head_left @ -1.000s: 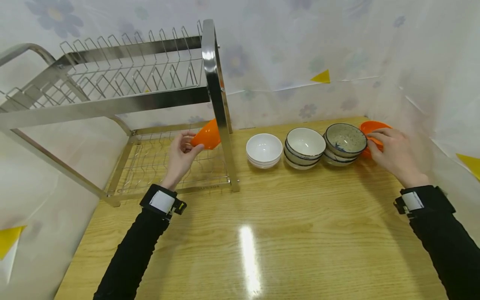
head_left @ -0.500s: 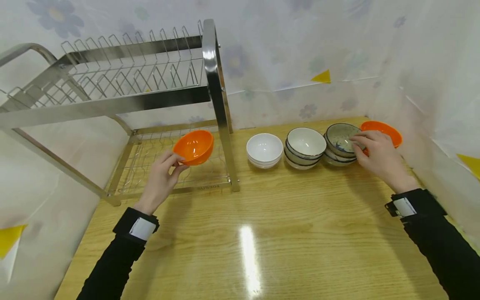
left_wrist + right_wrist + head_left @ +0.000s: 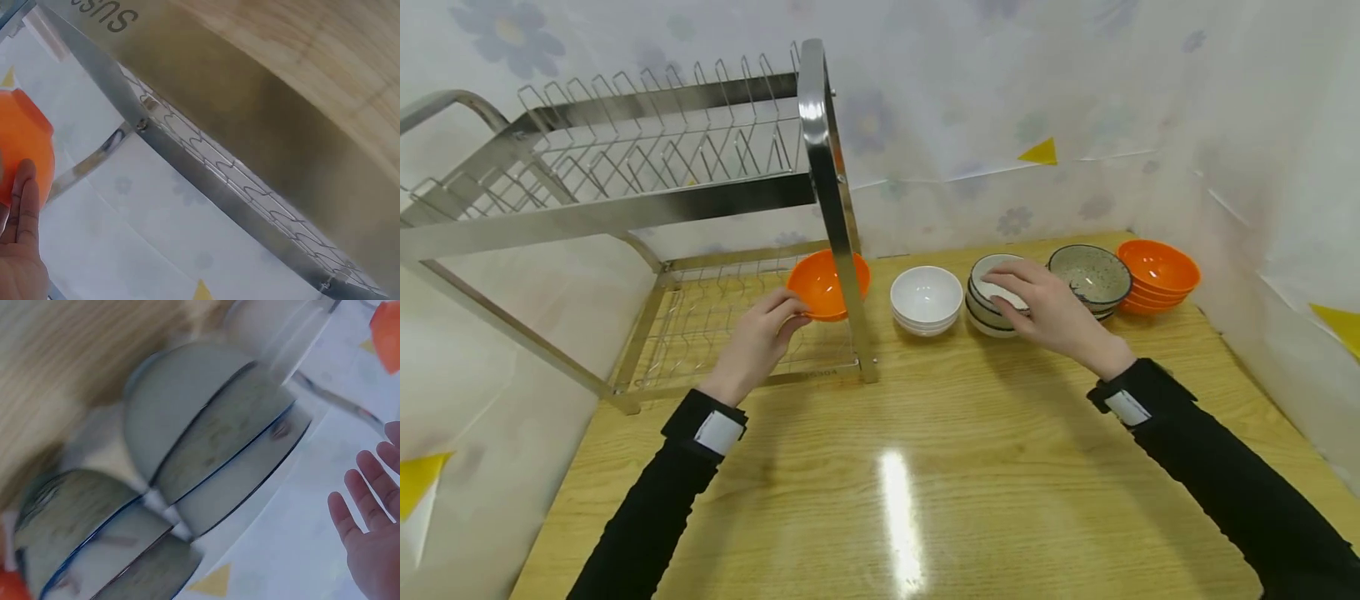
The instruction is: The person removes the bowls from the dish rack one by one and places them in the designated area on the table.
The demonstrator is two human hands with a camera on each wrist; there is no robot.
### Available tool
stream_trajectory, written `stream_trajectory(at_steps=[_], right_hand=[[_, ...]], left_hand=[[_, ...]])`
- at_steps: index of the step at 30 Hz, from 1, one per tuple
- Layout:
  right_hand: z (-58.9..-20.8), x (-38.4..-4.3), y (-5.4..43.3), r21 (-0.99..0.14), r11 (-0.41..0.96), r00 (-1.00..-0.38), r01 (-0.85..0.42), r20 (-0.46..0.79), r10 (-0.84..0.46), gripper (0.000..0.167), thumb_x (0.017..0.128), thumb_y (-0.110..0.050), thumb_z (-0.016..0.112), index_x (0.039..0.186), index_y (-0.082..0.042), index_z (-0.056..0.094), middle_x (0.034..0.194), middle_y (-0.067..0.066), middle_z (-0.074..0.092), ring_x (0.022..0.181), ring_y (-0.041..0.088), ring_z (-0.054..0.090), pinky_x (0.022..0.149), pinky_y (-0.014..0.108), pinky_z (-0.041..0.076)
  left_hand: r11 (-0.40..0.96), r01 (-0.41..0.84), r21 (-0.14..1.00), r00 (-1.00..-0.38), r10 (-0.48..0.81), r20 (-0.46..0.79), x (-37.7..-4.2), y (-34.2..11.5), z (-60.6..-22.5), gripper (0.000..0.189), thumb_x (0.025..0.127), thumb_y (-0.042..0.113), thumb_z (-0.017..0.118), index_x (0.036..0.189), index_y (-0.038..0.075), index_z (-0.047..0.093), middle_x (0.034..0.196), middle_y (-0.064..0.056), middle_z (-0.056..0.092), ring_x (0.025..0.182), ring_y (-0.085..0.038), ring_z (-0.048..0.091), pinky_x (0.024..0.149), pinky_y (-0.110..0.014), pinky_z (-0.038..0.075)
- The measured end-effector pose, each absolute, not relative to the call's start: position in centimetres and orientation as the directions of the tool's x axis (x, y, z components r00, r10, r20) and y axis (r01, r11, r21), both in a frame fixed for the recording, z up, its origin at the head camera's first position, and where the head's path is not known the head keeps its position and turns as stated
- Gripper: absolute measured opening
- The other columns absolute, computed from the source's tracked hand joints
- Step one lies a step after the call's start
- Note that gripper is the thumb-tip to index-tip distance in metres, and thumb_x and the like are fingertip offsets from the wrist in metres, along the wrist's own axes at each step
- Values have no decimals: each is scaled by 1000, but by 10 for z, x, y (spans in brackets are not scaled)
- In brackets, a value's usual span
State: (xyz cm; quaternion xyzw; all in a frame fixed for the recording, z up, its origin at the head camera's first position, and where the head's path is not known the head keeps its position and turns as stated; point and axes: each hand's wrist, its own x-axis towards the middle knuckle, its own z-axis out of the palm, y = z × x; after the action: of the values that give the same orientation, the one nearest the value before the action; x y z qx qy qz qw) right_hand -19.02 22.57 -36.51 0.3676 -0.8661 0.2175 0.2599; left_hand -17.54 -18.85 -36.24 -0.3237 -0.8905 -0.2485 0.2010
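Observation:
My left hand (image 3: 756, 342) pinches the near-left rim of an orange bowl (image 3: 817, 287), which faces up over the right end of the rack's lower wire shelf (image 3: 700, 333). A rack post crosses in front of the bowl. In the left wrist view, fingers lie against the outside of the orange bowl (image 3: 25, 134). My right hand (image 3: 1063, 321) holds nothing; its loosely bent fingers are over the stack of white, dark-rimmed bowls (image 3: 988, 312) and hide part of it. The right wrist view has that hand (image 3: 372, 531) with fingers spread, beside the stacked bowls (image 3: 219, 444).
White bowls (image 3: 927, 300) stand stacked just right of the metal dish rack (image 3: 625, 221). Further right come speckled bowls (image 3: 1090, 271) and orange bowls (image 3: 1159, 268), also stacked, along the back of the wooden table (image 3: 1000, 467). A patterned sheet (image 3: 940, 125) hangs behind.
The orange bowl went from tipped on its side to facing up, shifting left and then back right with my left hand. My right hand left the orange stack and moved left across the bowls.

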Motion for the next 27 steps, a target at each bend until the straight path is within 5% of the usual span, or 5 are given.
stream_trajectory(at_steps=[11, 19, 24, 27], right_hand=[[-358, -214, 141, -144, 514, -495, -846, 571, -655, 44, 93, -7, 71, 135, 0, 60, 136, 22, 59, 122, 36, 60, 101, 46, 54], [-357, -213, 125, 46, 502, -376, -864, 605, -702, 32, 86, -7, 78, 116, -2, 70, 120, 16, 64, 115, 32, 61, 99, 40, 56], [-359, -214, 126, -21, 508, -412, -861, 614, -673, 16, 85, -6, 78, 99, 0, 72, 97, 12, 68, 94, 27, 65, 85, 36, 60], [-360, -214, 134, -45, 558, -464, -828, 614, -639, 13, 89, -8, 75, 99, 0, 73, 96, 13, 69, 93, 29, 65, 85, 38, 60]], left_hand=[[612, 729, 307, -670, 546, 503, -200, -166, -359, 13, 93, 2, 67, 106, 2, 69, 112, -14, 62, 99, -28, 66, 86, -38, 59], [555, 783, 281, -610, 595, 523, -203, -156, -360, 13, 92, 0, 68, 105, 1, 69, 111, -13, 63, 98, -26, 67, 86, -35, 59], [540, 777, 322, -626, 615, 479, -205, -149, -358, 33, 94, 4, 67, 126, -2, 63, 130, -17, 62, 116, -31, 65, 101, -41, 56], [538, 746, 392, -666, 608, 433, -205, -147, -357, 50, 96, 5, 66, 143, 1, 52, 146, -17, 55, 135, -34, 55, 113, -45, 47]])
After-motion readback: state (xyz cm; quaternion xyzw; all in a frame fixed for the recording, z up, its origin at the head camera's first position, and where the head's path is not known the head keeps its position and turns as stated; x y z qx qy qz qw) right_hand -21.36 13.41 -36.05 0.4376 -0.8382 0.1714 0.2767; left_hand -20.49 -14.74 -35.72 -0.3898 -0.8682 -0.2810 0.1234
